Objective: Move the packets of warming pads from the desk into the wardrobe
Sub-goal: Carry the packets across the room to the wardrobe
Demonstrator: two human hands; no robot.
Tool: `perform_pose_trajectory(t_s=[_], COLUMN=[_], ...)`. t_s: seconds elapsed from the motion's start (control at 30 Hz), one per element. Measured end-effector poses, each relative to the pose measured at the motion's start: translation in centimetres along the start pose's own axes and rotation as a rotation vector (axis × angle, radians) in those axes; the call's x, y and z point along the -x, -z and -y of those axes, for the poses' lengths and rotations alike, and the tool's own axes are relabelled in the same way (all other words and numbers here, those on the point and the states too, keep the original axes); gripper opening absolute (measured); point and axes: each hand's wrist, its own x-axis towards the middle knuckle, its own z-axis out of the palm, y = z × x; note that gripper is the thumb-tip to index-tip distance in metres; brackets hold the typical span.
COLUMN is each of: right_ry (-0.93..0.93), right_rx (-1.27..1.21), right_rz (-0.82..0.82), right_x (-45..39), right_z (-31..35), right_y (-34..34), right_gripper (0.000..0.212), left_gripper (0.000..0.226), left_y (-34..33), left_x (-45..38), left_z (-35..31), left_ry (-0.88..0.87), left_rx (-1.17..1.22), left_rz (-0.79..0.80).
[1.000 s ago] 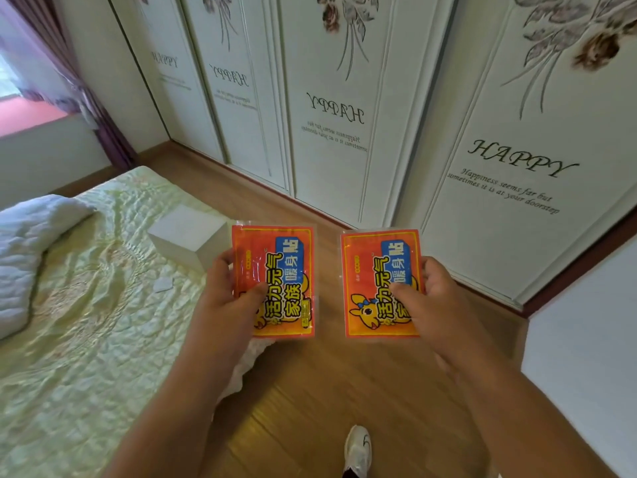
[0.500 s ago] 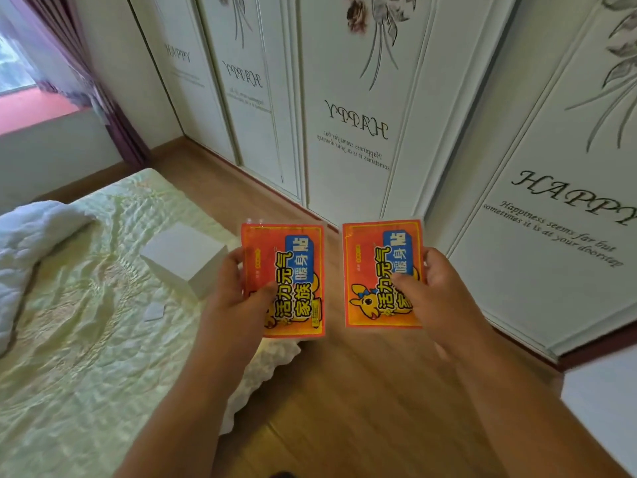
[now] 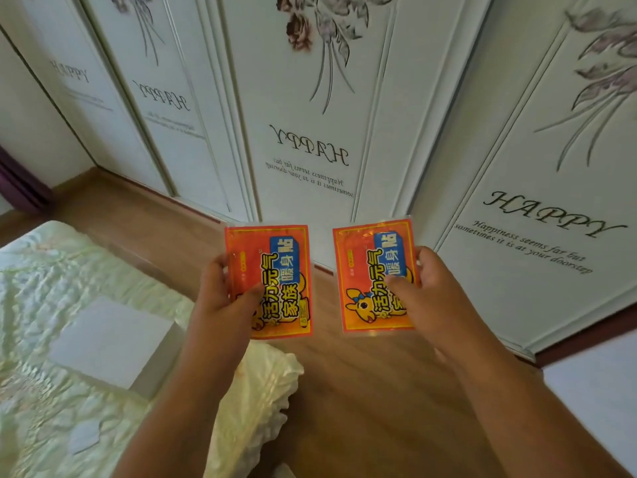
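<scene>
Bed: at the left, under a pale green quilted cover, with a white box lying on it, apart from both hands.
Left hand: thumb on the printed face and fingers behind, pinching the left packet of warming pads by its lower left part; the packet is held up in the air, face toward the camera.
Right hand: the same pinch on the right packet, thumb across its lower right part; the two packets hang side by side, near each other but not touching.
Wardrobe: white doors printed with flowers and "HAPPY", all closed, just beyond the packets.
Change: over the last second the doors have grown larger and the floor strip before them narrower, so the person has walked closer; the grips look unchanged.
Meaning: the carry seems nearly over. Both hands are full, so I judge a door cannot be opened until one hand is freed.
</scene>
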Motion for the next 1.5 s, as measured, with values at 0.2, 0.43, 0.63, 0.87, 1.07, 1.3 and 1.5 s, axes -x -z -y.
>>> perform_pose_trajectory(t_s=[0.2,0.43,0.63,0.87,1.07,1.3,1.5], right_ry=[-0.004,-0.019,0.049,0.147,0.178,0.123,0.120], right_rx=[-0.068,-0.102,-0.064,-0.116,-0.154,-0.114,-0.068], right_rz=[-0.045,-0.008,0.123,0.275,0.360,0.418,0.365], right_x=[-5.8,-14.3,-23.8,-34.4,-39.8,-44.0,-48.4], right_z=[1.8,2.5,4.9,9.2,10.3,9.7,11.5], right_y=[-2.5,-4.1,-4.9,-4.3,-5.6,-8.2,-10.1], right_gripper=[0.018,0.018,0.017,0.018,0.019,0.017,0.021], left_gripper=[0.049,0.048,0.056,0.055,0.052,0.061,0.048], left_y=[0.0,-0.6,-2.7,-6.0,-8.5,-7.1,-5.1], left_x=[-8.4,-15.8,-21.2,-26.7,-28.6,-33.4,-40.1], left_z=[-1.8,-1.8,-3.3,-5.4,-3.9,-4.0,-4.0], left_ry=[-0.041,-0.023,-0.050,-0.092,-0.023,0.000,0.025], left_rx=[-0.029,-0.059,-0.071,-0.012,-0.061,-0.060,-0.017], left_rz=[0.074,0.028,-0.096,-0.266,-0.326,-0.381,-0.377])
